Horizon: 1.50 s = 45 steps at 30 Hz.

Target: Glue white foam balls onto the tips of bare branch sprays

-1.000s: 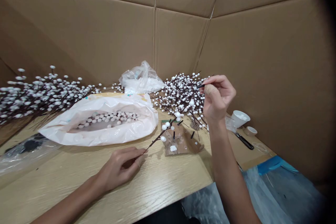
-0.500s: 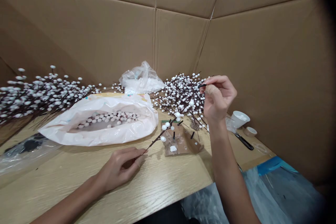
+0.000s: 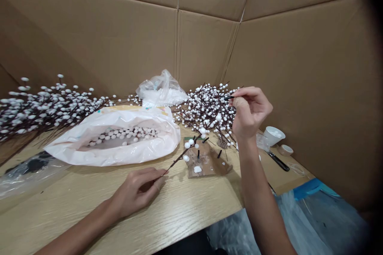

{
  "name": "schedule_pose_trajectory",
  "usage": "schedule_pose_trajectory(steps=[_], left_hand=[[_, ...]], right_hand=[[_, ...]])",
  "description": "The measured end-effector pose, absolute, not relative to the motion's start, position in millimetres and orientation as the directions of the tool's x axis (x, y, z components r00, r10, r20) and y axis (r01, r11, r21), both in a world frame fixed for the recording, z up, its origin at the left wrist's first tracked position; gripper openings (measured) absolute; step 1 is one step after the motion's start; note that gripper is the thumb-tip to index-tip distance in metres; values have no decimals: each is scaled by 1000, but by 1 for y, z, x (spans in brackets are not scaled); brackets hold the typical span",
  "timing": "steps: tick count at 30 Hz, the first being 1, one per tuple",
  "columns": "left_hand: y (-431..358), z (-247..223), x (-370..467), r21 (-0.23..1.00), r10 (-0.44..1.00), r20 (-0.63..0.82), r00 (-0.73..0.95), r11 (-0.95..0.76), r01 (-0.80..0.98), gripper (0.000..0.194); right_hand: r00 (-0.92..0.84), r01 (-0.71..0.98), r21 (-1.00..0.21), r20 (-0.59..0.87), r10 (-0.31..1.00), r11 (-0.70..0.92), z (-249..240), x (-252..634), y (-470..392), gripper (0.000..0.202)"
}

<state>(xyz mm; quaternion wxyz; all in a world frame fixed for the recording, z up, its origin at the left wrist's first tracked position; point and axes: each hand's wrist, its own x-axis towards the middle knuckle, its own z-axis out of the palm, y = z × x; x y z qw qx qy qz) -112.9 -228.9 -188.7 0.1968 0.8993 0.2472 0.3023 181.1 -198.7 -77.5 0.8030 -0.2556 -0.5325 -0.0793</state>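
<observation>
Pinched in my left hand is the lower stem of an artificial berry branch, which slants up to the right with several white berries. My right hand is raised and closed on a thin black stick; its far tip cannot be made out against the berries behind. Below the branch's tip lies a piece of brown cardboard, with short black pegs standing on it and white blobs stuck to its surface. Behind it spreads a heap of white-berry branches.
An open white plastic bag of berries lies left of the cardboard. Further back stands a clear bag of white pieces. More berry branches fill the left. A white cup, a tape roll and a black-handled knife sit at right.
My right hand has shifted very slightly to the right with the black stick. My left hand and the berry branch have stayed where they were.
</observation>
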Motion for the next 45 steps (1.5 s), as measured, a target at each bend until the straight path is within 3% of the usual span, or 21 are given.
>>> schedule_pose_trajectory(steps=[11,29,39,45], left_hand=[[-230,-188,-112,514,569,433,699,-793,327,25],[-231,-186,-111,518,576,429,695,-788,334,23],[-232,-184,-112,515,592,399,700,-777,363,25],[-231,-186,-114,488,598,430,676,-784,383,26]], right_hand=[[403,299,-316,897,180,900,-77,184,-200,12],[423,422,-357,891,167,833,-77,180,-200,10],[459,363,-412,860,225,836,-79,180,-199,8],[498,217,-451,814,300,866,-79,180,-198,7]])
